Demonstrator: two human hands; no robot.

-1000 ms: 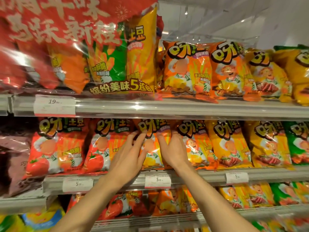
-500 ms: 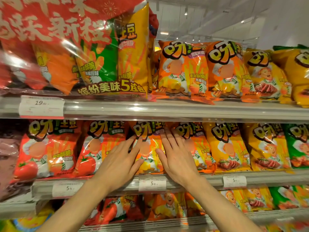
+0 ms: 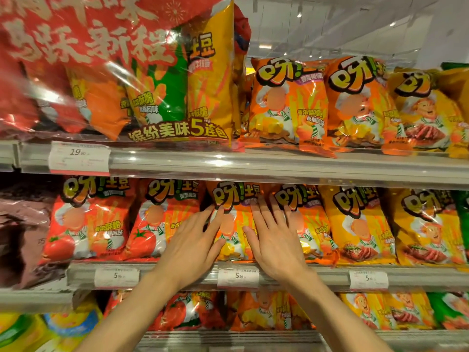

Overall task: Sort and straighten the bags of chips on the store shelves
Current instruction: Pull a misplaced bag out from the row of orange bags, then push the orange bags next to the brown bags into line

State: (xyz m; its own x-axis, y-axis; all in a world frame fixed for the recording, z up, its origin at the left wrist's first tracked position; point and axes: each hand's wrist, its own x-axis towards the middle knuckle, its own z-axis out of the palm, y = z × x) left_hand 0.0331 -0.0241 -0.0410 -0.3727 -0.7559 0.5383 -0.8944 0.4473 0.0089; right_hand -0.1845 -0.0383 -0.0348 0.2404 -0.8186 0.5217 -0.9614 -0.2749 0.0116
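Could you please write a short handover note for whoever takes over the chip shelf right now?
Left hand and right hand: both open, fingers flat against the orange bag on the middle shelf.
Red tomato bags stand to its left, yellow bags to its right.
Done: middle row faces forward.
Left: probably the top shelf, where the multipack leans.

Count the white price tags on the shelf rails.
4: one on the upper rail at left, three on the middle rail: left, centre between the wrists, right. Others may sit outside the view.
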